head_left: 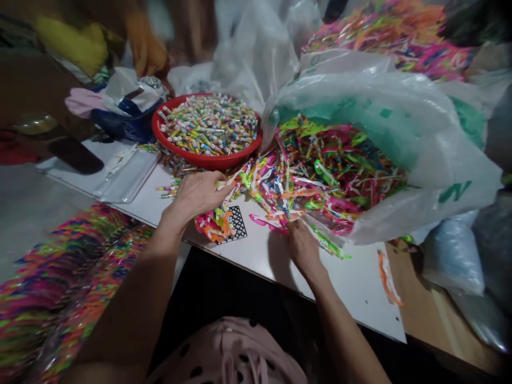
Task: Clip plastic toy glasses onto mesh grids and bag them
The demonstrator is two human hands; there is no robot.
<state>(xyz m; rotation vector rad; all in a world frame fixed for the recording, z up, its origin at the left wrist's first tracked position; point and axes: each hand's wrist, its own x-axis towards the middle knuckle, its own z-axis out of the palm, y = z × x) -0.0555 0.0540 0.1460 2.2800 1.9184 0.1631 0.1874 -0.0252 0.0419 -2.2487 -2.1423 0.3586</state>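
Note:
My left hand (200, 194) is over the white table, palm down, fingers bent at the edge of loose patterned sticks (168, 190); what they hold is hidden. Just below it, a small bunch of pink, orange and green plastic pieces (216, 225) lies on a black grid-patterned card (239, 223). My right hand (303, 244) is curled at the near edge of a spilled heap of colourful plastic strips with sticks (280, 184). Its fingers close on a pink and orange strip, partly hidden. The heap spills from a big white plastic bag (432, 186).
A red basin (208, 160) full of short patterned sticks stands behind my left hand. Clear plastic sleeves (132, 178) and a blue basket (120, 125) lie left. Bundled colourful pieces (52, 288) are on the floor. An orange strip (388, 277) rests at the right.

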